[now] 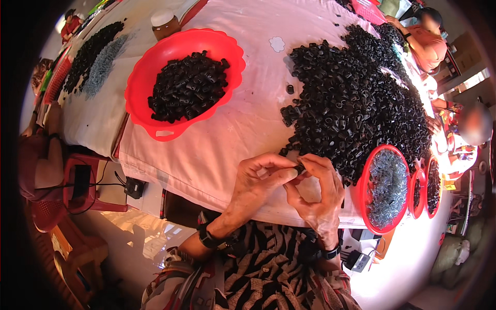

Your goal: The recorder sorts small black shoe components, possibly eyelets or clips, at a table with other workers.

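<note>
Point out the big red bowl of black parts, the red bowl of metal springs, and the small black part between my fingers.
big red bowl (150, 77), head view, bare left rim.
spring bowl (366, 178), head view, left rim.
small black part (299, 168), head view, visible end between fingertips.

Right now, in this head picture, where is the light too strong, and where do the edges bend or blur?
In the head view, sunlight washes out the white cloth and the floor at lower right; table edges curve toward the dark round rim; the black piece pinched between the left hand and right hand is sharp, while the people at the far right are blurred.
</note>
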The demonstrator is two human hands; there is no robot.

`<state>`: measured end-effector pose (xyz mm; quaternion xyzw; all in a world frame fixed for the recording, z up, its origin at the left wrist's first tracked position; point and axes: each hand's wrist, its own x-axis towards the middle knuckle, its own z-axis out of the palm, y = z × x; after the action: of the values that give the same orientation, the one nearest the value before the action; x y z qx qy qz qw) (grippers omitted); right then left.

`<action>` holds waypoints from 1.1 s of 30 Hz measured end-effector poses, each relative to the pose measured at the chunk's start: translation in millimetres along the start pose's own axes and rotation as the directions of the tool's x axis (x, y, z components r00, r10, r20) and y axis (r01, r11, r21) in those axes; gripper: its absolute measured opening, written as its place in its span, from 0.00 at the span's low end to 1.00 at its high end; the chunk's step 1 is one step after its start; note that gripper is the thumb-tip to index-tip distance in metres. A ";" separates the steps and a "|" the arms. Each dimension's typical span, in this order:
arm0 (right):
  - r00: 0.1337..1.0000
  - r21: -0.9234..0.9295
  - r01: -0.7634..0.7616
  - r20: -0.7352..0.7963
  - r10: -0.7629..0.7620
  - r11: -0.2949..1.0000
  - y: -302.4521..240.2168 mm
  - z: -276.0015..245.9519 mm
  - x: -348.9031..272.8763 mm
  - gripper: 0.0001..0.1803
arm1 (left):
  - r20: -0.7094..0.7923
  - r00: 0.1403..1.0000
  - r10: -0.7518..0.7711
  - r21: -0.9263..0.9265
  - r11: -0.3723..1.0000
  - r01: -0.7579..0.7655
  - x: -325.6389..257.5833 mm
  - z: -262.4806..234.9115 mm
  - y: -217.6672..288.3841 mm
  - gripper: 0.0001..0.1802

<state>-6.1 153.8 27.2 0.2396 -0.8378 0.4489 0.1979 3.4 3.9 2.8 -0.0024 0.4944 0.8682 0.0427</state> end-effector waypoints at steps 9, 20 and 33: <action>0.985 -0.165 0.153 -0.054 -0.163 0.974 3.4 4.4 -1.3 0.21 | -0.015 1.000 -0.023 0.064 0.998 0.024 -2.0 2.9 4.6 0.06; 0.936 -0.279 0.325 -0.041 -0.349 0.904 12.1 7.4 -3.8 0.18 | 0.021 1.000 -0.010 0.123 0.992 0.008 -0.4 2.1 2.4 0.05; 0.983 -0.146 0.158 -0.069 -0.170 0.977 9.1 -0.8 -8.3 0.22 | 0.081 0.997 -0.016 0.130 0.992 0.006 0.0 -2.3 3.2 0.06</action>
<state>-4.5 160.8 17.1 0.2751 -0.8358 0.3806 0.2845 3.1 0.4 4.4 0.0333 0.5474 0.8334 0.0678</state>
